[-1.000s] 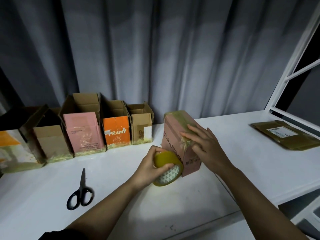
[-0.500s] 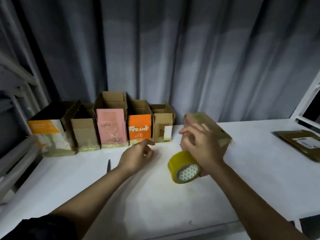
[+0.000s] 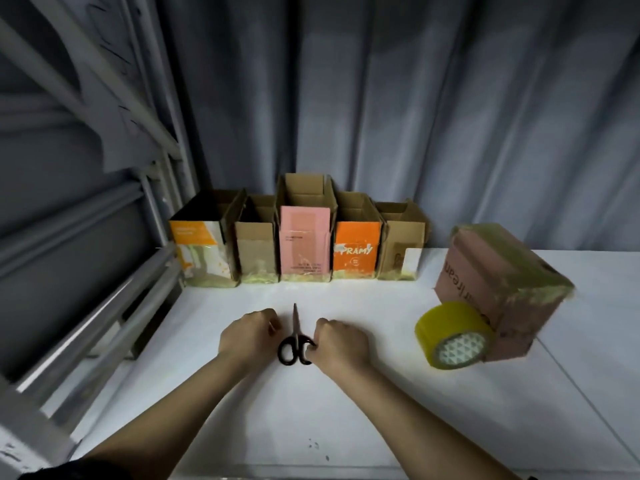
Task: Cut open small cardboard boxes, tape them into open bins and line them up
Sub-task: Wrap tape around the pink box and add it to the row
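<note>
Half a second earlier the right hand (image 3: 341, 342) was on the box (image 3: 498, 289) and the left hand (image 3: 247, 337) hung open; now I saw both down at the scissors (image 3: 295, 341), curled on either side of them. The right seemed to pinch a handle loop, though blur hid the fingertips; I couldn't tell whether the left held anything. The box stood alone at right, the tape (image 3: 453, 336) touching it. Five bins (image 3: 304, 237) lined the table's (image 3: 346, 410) back edge, with bare white surface between them and the hands.
</note>
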